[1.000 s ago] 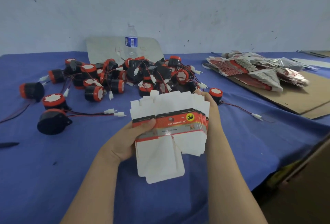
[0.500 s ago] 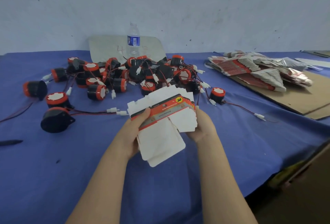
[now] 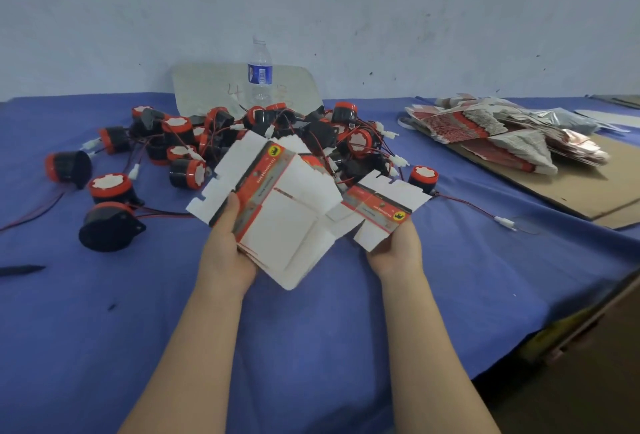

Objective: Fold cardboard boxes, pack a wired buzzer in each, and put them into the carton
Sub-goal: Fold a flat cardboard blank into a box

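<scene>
1. Flat box stack (image 3: 284,219) sat gripped in the left hand (image 3: 225,253), thumb clamped on top, at 6 o'clock from the buzzers (image 3: 277,136)
2. Right hand (image 3: 394,246) pinched a single flat box (image 3: 381,208) at the stack's 3 o'clock

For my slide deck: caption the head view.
Left hand holds the flat-box stack, right hand holds one blank, before piled buzzers.

Plain blue worktop (image 3: 311,347). Heap of buzzers (image 3: 187,174): black bodies, red rims, white faces; wires (image 3: 464,203) red and black, plugs (image 3: 504,222) white. The flat boxes (image 3: 287,222): white, red-orange band, yellow disc with black mark. Clear bottle (image 3: 259,77), blue label. Brown cardboard sheet (image 3: 588,191). Pale grey wall (image 3: 381,18), dark specks.
</scene>
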`<action>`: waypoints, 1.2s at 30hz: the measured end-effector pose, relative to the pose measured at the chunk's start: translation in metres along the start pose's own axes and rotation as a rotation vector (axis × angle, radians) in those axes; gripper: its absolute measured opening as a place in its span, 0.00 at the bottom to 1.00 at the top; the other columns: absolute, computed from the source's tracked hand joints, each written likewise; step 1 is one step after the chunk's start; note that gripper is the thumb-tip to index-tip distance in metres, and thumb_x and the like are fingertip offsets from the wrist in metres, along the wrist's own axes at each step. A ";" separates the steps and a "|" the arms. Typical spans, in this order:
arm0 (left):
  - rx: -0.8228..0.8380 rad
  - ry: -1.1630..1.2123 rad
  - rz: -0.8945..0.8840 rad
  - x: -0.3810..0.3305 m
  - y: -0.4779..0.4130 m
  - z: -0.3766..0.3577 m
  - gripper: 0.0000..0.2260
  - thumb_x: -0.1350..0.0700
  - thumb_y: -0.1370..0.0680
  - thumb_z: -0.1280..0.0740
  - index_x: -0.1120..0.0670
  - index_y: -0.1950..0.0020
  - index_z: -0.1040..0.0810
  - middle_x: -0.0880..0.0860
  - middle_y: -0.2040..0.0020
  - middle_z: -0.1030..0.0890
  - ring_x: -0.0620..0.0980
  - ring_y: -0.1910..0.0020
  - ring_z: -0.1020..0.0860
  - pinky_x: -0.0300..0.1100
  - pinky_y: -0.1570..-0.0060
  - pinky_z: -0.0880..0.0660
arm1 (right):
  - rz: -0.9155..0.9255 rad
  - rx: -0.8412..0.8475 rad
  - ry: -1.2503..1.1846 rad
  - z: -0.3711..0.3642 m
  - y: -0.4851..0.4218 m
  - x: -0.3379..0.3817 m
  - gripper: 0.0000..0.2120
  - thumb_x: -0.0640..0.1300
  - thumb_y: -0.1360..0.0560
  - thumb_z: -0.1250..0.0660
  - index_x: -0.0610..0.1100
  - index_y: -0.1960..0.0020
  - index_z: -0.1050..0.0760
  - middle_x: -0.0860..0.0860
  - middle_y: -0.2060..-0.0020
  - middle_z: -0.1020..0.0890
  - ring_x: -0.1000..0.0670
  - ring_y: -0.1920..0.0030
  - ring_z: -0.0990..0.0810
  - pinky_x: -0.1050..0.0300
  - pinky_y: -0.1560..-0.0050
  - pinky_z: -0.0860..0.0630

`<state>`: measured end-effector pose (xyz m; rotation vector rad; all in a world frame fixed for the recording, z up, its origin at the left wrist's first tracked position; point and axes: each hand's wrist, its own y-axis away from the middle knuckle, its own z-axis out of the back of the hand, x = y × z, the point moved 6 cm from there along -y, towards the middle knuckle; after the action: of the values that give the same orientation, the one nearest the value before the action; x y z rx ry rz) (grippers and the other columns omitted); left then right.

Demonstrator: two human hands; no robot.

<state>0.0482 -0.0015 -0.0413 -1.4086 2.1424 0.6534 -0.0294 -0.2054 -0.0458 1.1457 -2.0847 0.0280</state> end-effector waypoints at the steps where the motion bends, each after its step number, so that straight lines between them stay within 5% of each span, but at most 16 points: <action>1: -0.010 0.025 -0.012 -0.001 0.000 0.001 0.12 0.48 0.21 0.37 0.52 0.42 0.22 0.52 0.50 0.15 0.50 0.54 0.16 0.45 0.64 0.19 | 0.004 -0.025 0.027 0.001 0.000 -0.001 0.03 0.43 0.22 0.36 0.46 0.51 0.23 0.48 0.56 0.18 0.47 0.56 0.20 0.50 0.52 0.23; 5: -0.007 0.101 0.027 0.003 0.002 0.001 0.12 0.49 0.20 0.39 0.53 0.41 0.22 0.52 0.51 0.15 0.51 0.55 0.15 0.46 0.66 0.19 | 0.026 0.014 -0.008 -0.003 0.002 -0.002 0.07 0.51 0.22 0.35 0.48 0.51 0.21 0.51 0.60 0.16 0.50 0.60 0.17 0.55 0.60 0.21; 10: 0.088 0.020 0.038 0.001 0.005 -0.008 0.10 0.51 0.24 0.35 0.54 0.48 0.18 0.53 0.56 0.14 0.49 0.60 0.15 0.42 0.68 0.20 | -0.094 0.364 -0.027 -0.020 0.009 -0.006 0.13 0.53 0.21 0.40 0.48 0.45 0.22 0.48 0.53 0.16 0.48 0.54 0.18 0.53 0.53 0.21; 14: 0.207 -0.168 0.099 0.006 0.010 -0.018 0.09 0.50 0.30 0.31 0.52 0.57 0.14 0.54 0.55 0.15 0.51 0.60 0.16 0.43 0.64 0.19 | -0.283 0.391 0.085 -0.019 0.023 -0.021 0.07 0.48 0.28 0.34 0.45 0.59 0.19 0.48 0.65 0.17 0.49 0.66 0.17 0.58 0.69 0.20; 18: 0.227 -0.318 0.231 0.021 0.016 -0.022 0.09 0.50 0.32 0.29 0.53 0.59 0.13 0.56 0.54 0.15 0.52 0.60 0.16 0.43 0.65 0.20 | -0.289 0.288 0.167 -0.016 0.024 -0.018 0.26 0.45 0.20 0.40 0.44 0.75 0.22 0.49 0.77 0.22 0.53 0.78 0.22 0.64 0.79 0.27; 20: 0.233 -0.369 0.247 0.021 0.016 -0.021 0.09 0.50 0.33 0.28 0.53 0.58 0.13 0.57 0.52 0.15 0.53 0.59 0.16 0.44 0.64 0.20 | -0.255 0.242 0.212 -0.013 0.025 -0.011 0.26 0.44 0.19 0.40 0.42 0.76 0.24 0.49 0.80 0.24 0.53 0.82 0.25 0.66 0.83 0.30; 24: 0.270 -0.481 0.271 0.016 0.020 -0.015 0.10 0.49 0.33 0.28 0.52 0.56 0.13 0.59 0.52 0.15 0.54 0.58 0.16 0.45 0.64 0.20 | -0.290 0.371 0.064 -0.019 0.035 -0.010 0.24 0.52 0.22 0.40 0.43 0.70 0.19 0.46 0.72 0.18 0.49 0.73 0.18 0.57 0.75 0.22; 28: 0.310 -0.531 0.289 0.017 0.025 -0.018 0.10 0.49 0.32 0.29 0.52 0.56 0.13 0.59 0.51 0.15 0.54 0.58 0.16 0.45 0.62 0.19 | -0.286 0.441 -0.017 -0.030 0.037 -0.007 0.13 0.54 0.29 0.36 0.46 0.64 0.23 0.48 0.70 0.21 0.49 0.68 0.20 0.57 0.69 0.22; 30: 0.279 -0.515 0.309 0.016 0.025 -0.017 0.10 0.49 0.33 0.29 0.53 0.59 0.13 0.58 0.55 0.15 0.53 0.62 0.16 0.43 0.66 0.19 | -0.181 0.415 -0.073 -0.026 0.029 -0.002 0.13 0.54 0.26 0.36 0.47 0.63 0.27 0.52 0.70 0.27 0.53 0.67 0.26 0.60 0.64 0.29; 33: 0.277 -0.549 0.387 0.015 0.028 -0.011 0.11 0.49 0.35 0.28 0.56 0.61 0.13 0.59 0.57 0.15 0.54 0.65 0.16 0.43 0.67 0.20 | -0.073 0.375 -0.272 -0.021 0.021 0.005 0.15 0.50 0.21 0.40 0.45 0.64 0.26 0.55 0.77 0.35 0.57 0.76 0.37 0.68 0.69 0.41; 36: 0.331 -0.539 0.457 0.017 0.038 -0.011 0.12 0.50 0.35 0.29 0.57 0.60 0.14 0.61 0.57 0.15 0.56 0.65 0.16 0.45 0.68 0.20 | 0.093 0.288 0.009 -0.012 0.015 0.018 0.14 0.48 0.19 0.41 0.45 0.62 0.29 0.53 0.74 0.35 0.54 0.71 0.35 0.63 0.66 0.36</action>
<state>0.0055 -0.0064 -0.0388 -0.4912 2.0035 0.7007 -0.0396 -0.2050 -0.0212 1.2101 -2.1733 0.3888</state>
